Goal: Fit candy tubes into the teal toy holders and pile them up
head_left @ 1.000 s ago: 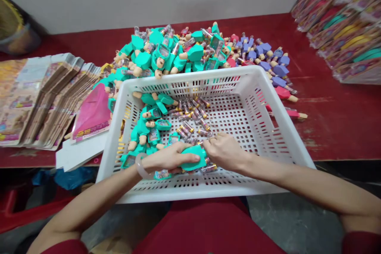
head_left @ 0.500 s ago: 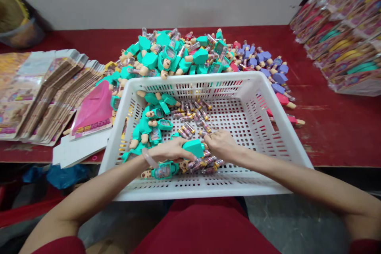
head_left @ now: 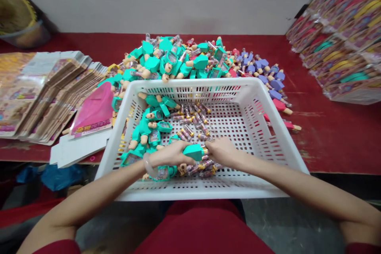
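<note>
My left hand [head_left: 174,153] is clamped on a green toy case [head_left: 193,152], held low over the front of a white perforated basket [head_left: 202,194]. The fingers of my right hand [head_left: 222,151] are closed on a clear tube [head_left: 205,149] with a yellow band, at the case's right end. The left grip probably steadies the case against the right hand's force; the low position keeps loose parts within reach. Inside the basket, green toys [head_left: 145,127] with beige heads lie along the left side and small tubes [head_left: 187,130] near the middle, an arrangement that seems to keep the two kinds apart.

The basket sits at the near edge of a red table [head_left: 327,127], overhanging it towards me. Behind it is a heap of green toys [head_left: 151,63], with purple toys [head_left: 276,84] at its right. Folded printed cards [head_left: 59,91] and a pink packet [head_left: 95,107] lie to the left; plastic-wrapped packs [head_left: 342,59] are stacked at right. A pale wall [head_left: 178,0] closes the rear.
</note>
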{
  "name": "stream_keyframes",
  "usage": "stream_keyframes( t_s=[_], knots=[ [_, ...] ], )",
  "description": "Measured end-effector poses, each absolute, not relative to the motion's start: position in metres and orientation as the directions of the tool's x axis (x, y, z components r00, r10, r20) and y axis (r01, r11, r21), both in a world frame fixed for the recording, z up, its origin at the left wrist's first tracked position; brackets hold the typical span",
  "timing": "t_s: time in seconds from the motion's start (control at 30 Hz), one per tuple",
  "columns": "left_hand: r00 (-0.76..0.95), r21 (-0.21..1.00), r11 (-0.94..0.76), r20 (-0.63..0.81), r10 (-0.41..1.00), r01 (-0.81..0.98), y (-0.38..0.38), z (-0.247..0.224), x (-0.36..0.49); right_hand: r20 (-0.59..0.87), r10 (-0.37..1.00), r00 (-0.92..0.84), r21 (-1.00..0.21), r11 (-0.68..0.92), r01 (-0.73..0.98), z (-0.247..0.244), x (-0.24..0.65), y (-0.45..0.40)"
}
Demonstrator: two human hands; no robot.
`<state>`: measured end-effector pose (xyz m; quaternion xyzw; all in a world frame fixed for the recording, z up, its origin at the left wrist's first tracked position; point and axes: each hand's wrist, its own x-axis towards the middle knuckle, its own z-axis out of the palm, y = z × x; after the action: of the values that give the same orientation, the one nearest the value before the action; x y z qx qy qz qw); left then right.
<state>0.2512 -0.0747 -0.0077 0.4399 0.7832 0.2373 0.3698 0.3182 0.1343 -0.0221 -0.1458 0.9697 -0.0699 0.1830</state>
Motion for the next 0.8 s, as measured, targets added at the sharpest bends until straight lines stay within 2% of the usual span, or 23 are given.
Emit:
stream_keyframes(
  t_s=[0.07,0.13,0.2,0.23,0.27,0.3,0.37,0.4,0.5,0.57,0.63,0.7,0.73,0.8],
  knots=[
    [-0.398,0.58,0.444,-0.214,0.892,0.683,-0.077,-0.013,0.256,-0.44,-0.304,-0.845,-0.23,0.948,-0.221,-0.018,0.32,0.132],
    [-0.383,0.4,0.397,-0.119,0.916,0.826,-0.08,-0.018,0.259,-0.515,-0.329,-0.792,-0.363,0.92,-0.146,-0.015,0.318,0.136],
    [-0.403,0.292,0.422,-0.125,0.906,0.858,-0.081,-0.015,0.251,-0.476,-0.351,-0.806,-0.49,0.867,-0.088,-0.012,0.309,0.149],
    [-0.458,0.266,0.474,-0.124,0.88,0.839,-0.081,-0.009,0.241,-0.422,-0.332,-0.843,-0.514,0.854,-0.078,-0.011,0.302,0.159],
    [-0.535,0.249,0.543,-0.106,0.838,0.802,-0.079,0.001,0.226,-0.359,-0.296,-0.885,-0.503,0.86,-0.084,-0.011,0.292,0.169],
    [-0.628,0.237,0.625,-0.07,0.775,0.744,-0.076,0.014,0.205,-0.288,-0.226,-0.93,-0.433,0.897,-0.084,-0.011,0.28,0.178],
    [-0.762,0.243,0.727,0.101,0.639,0.642,-0.068,0.049,0.152,-0.236,-0.11,-0.965,-0.179,0.982,-0.068,-0.015,0.256,0.192],
    [-0.794,0.272,0.746,0.204,0.573,0.608,-0.065,0.068,0.123,-0.232,-0.105,-0.967,-0.12,0.99,-0.079,-0.019,0.245,0.195],
    [-0.87,0.418,0.772,0.34,0.356,0.479,-0.06,0.113,0.054,-0.25,-0.202,-0.947,-0.043,0.979,-0.198,-0.04,0.225,0.188],
    [-0.865,0.406,0.79,0.407,0.294,0.46,-0.063,0.117,0.042,-0.266,-0.316,-0.911,-0.023,0.947,-0.322,-0.057,0.223,0.179],
    [-0.831,0.319,0.778,0.343,0.438,0.542,-0.069,0.095,0.059,-0.274,-0.433,-0.859,-0.017,0.895,-0.446,-0.072,0.227,0.174],
    [-0.756,0.228,0.741,-0.03,0.653,0.631,-0.078,0.053,0.095,-0.277,-0.521,-0.807,-0.013,0.842,-0.539,-0.083,0.232,0.176],
    [-0.725,0.219,0.733,-0.13,0.676,0.644,-0.082,0.03,0.114,-0.278,-0.549,-0.788,-0.01,0.822,-0.569,-0.087,0.233,0.179],
    [-0.704,0.197,0.741,-0.233,0.671,0.642,-0.09,-0.012,0.144,-0.275,-0.585,-0.763,-0.008,0.795,-0.607,-0.091,0.234,0.184]
  ],
)
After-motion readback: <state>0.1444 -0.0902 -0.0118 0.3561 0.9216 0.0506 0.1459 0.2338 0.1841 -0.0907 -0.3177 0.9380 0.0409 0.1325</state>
